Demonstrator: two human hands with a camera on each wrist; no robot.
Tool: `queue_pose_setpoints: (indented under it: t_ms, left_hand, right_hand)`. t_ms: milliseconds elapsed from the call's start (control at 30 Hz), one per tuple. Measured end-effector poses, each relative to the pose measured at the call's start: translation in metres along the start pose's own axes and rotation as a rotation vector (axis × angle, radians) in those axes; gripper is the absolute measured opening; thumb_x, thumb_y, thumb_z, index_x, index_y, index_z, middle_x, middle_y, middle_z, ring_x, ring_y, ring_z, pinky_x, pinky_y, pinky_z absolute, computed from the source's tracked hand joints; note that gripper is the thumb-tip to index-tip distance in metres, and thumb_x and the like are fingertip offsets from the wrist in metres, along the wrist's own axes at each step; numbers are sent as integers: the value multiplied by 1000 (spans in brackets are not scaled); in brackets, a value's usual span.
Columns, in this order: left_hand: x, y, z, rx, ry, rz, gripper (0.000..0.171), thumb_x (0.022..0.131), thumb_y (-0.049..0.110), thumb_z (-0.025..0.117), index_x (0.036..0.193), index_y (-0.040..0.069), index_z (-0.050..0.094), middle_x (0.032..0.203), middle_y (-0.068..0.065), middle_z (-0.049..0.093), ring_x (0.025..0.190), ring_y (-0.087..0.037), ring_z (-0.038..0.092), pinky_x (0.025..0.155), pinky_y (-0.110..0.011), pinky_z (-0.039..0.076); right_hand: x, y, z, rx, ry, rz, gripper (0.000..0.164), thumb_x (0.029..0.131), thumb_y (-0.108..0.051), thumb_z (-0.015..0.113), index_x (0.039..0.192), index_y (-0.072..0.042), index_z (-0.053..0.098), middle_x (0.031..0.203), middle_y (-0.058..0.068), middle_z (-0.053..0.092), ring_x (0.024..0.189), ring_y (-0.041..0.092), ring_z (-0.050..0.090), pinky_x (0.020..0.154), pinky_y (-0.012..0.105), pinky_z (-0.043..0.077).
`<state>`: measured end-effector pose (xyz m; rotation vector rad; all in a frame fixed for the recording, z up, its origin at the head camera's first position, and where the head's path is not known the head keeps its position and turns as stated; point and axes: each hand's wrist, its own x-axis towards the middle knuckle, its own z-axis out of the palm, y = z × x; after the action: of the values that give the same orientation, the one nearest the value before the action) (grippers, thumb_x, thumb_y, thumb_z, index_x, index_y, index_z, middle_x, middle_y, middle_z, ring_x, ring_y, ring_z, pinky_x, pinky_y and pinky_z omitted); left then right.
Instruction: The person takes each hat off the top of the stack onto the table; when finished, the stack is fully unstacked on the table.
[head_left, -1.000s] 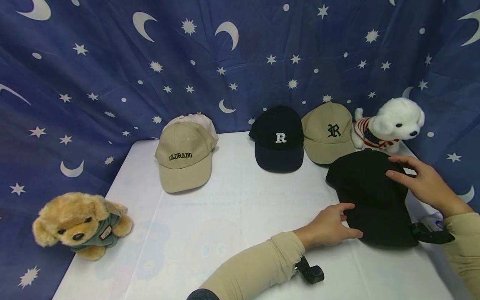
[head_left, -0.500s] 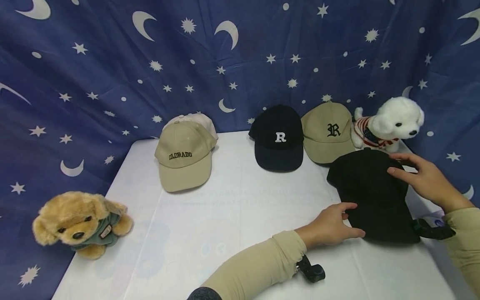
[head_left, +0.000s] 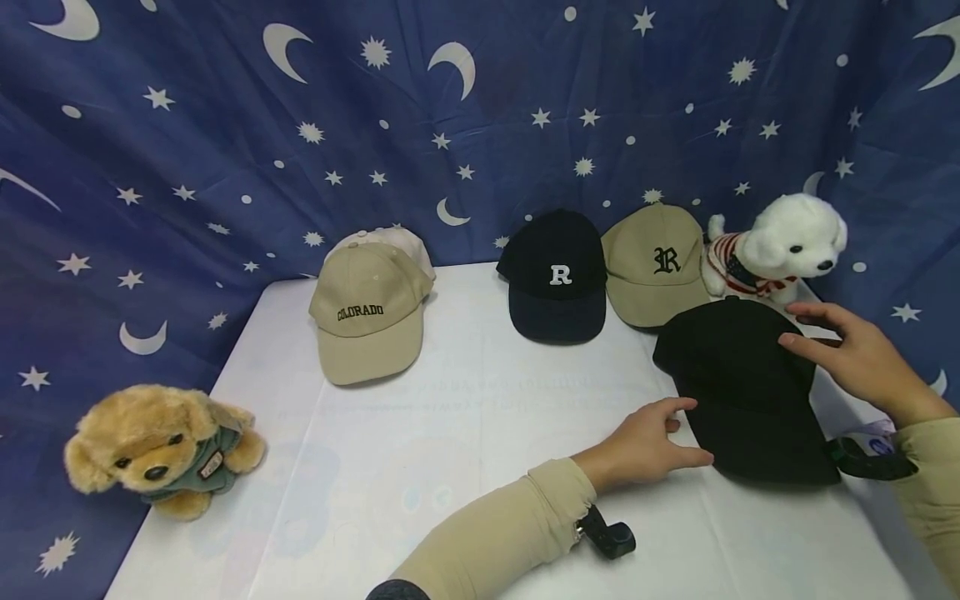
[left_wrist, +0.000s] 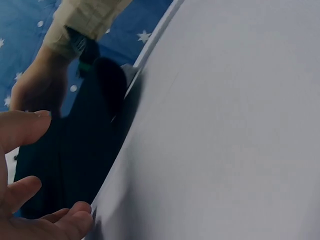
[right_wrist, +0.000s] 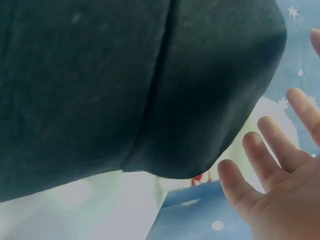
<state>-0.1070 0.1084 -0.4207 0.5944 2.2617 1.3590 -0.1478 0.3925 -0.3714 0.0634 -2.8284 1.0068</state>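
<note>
A plain black baseball cap (head_left: pixel 738 392) lies at the right of the table, its brim toward the front. Just left of the brim is my left hand (head_left: pixel 637 446), thumb and fingers spread, fingertips right at the cap's edge. My right hand (head_left: pixel 862 358) is at the cap's right side, its thumb and index finger overlapping the crown's edge in the head view. In the right wrist view the straight, spread fingers (right_wrist: pixel 260 160) stand beside the black fabric with a gap between. The left wrist view shows the left fingers loosely apart near the dark cap (left_wrist: pixel 80 150).
Behind the black cap stand a navy cap (head_left: pixel 558 275), a tan cap (head_left: pixel 656 267) with an R, and a white plush dog (head_left: pixel 795 242). A tan Colorado cap (head_left: pixel 371 312) overlaps a white cap (head_left: pixel 408 246). A brown plush dog (head_left: pixel 165 442) sits at the left edge.
The left hand has drawn back slightly left from the brim. The right hand has shifted a little right, away from the crown. The black cap's brim sits slightly farther back and right.
</note>
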Motion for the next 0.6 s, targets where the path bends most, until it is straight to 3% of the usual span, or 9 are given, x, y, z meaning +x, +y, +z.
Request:
queue_pose_setpoints:
  t_ms: [233,367,600]
  left_hand:
    - [-10,-10,-27,-106,27,15,65,85,23,80,144,17,53,143,11,52,122,-3,54,94,-17,44]
    - [-16,-12,-45,-147,39,33,67,85,21,80,146,15,52,146,11,49,126,-7,53,95,-17,43]
    - [-32,-17,-78,-149,61,48,69,88,22,78,149,16,47,150,9,45,132,-11,48,104,-22,40]
  right_hand:
    - [-3,-14,-1,33,27,-61,54,99,-23,66,140,5,46,136,26,46,103,-16,33,74,0,29]
    - [-4,-27,-1,58,40,-114,53,96,-17,68,140,5,47,135,18,47,102,-17,34,77,0,29]
    - [-6,-50,5,157,44,-247,48,90,-1,72,133,5,52,133,-21,45,112,-11,42,83,3,34]
